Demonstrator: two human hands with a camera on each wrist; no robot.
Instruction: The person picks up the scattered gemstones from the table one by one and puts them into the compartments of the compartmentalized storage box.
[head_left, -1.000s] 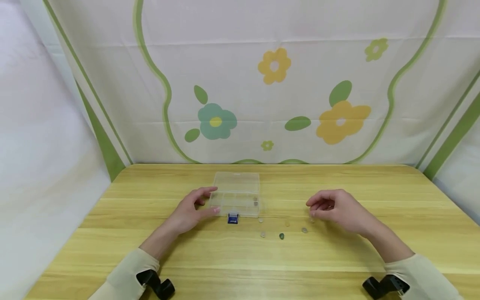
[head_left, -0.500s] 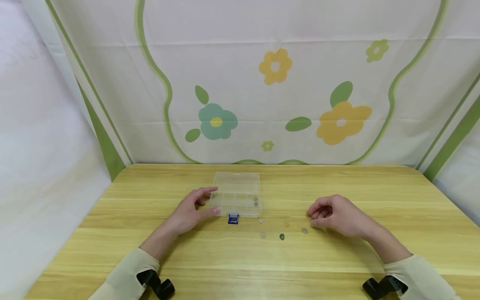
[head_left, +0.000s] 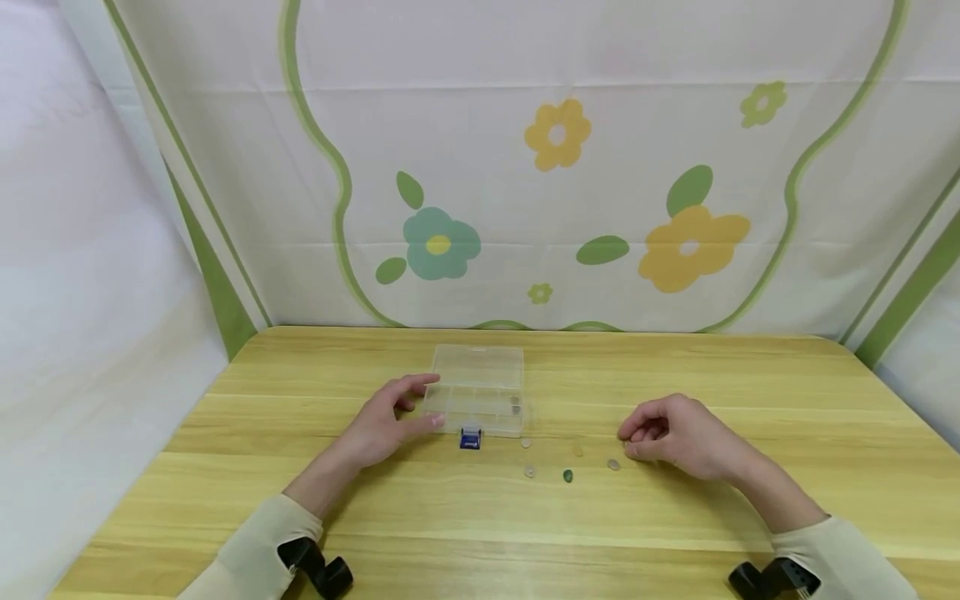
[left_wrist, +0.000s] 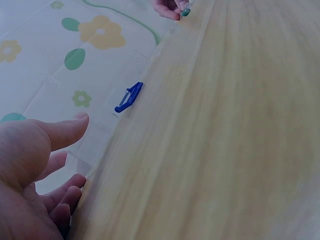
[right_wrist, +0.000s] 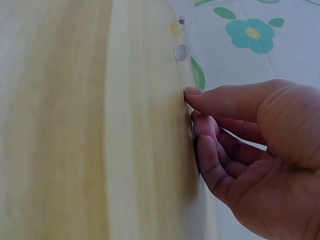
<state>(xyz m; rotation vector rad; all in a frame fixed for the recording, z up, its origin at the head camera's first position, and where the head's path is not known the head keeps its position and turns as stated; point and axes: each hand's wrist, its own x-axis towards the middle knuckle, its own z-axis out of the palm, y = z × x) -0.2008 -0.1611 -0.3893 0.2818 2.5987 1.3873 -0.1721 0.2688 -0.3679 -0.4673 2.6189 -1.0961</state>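
A clear plastic compartment box [head_left: 477, 367] lies with its lid folded back and a blue clasp [head_left: 470, 439] at the front. My left hand [head_left: 387, 423] rests at the box's left side, thumb and fingers extended along its edges. Small dark stones [head_left: 516, 405] sit in its right compartments. Farther right, the thumb and fingertips of my right hand [head_left: 678, 437] close low over the table on a small clear stone, mostly hidden by them. Beside them lies a grey stone [head_left: 613, 464]; the right wrist view shows a rounded clear stone [right_wrist: 181, 52] near the thumb.
Between box and right hand lie a green stone [head_left: 567, 476], a pale yellow stone [head_left: 578, 451], a clear stone [head_left: 529, 472] and a whitish stone [head_left: 526, 443]. The wooden table [head_left: 450, 533] ends at a flowered cloth backdrop [head_left: 495, 167].
My right hand has come down toward the table, its fingertips now covering the clear stone that showed beneath them. The left hand stays at the box. The head view has shifted slightly.
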